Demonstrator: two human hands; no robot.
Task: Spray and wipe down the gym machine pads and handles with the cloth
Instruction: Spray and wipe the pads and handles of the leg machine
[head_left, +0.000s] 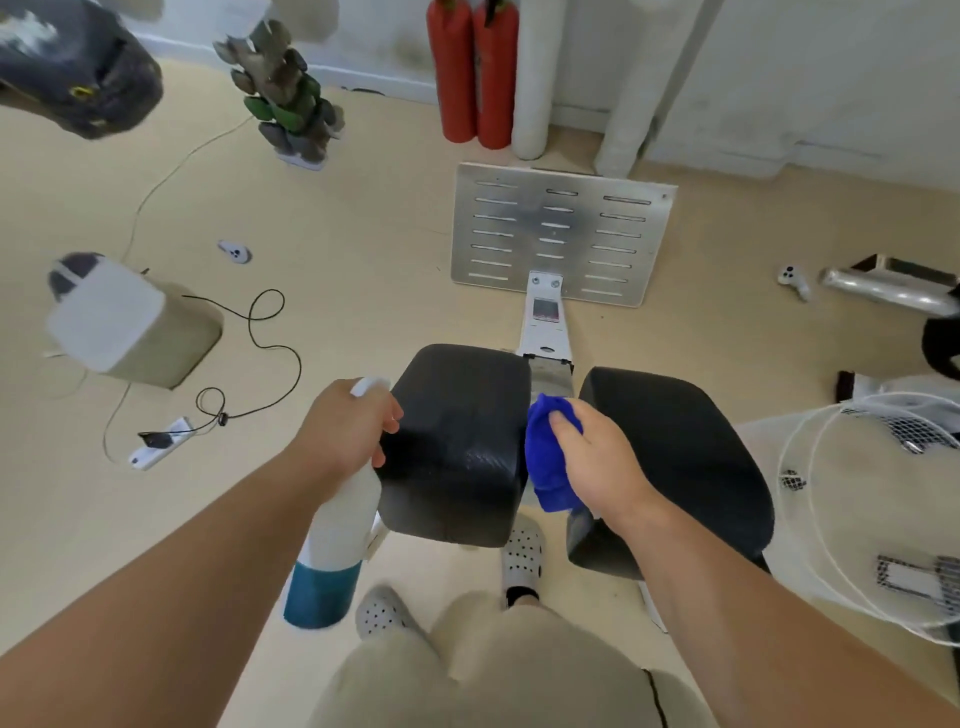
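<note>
Two black padded cushions of the gym machine sit side by side in front of me, the left pad (460, 441) and the right pad (680, 457). My left hand (345, 423) grips a white spray bottle (337, 540) with blue liquid at its bottom, held against the left pad's left side. My right hand (597, 457) holds a bunched blue cloth (545, 457) in the gap between the pads, pressed to the left pad's right face. A slotted metal footplate (561, 234) stands beyond the pads.
Two red fire extinguishers (472, 73) and white pipes stand at the back wall. A white fan grille (883, 509) is close on the right. On the left floor lie a power strip (156, 441), cables and a beige box (135, 327). My feet are below the pads.
</note>
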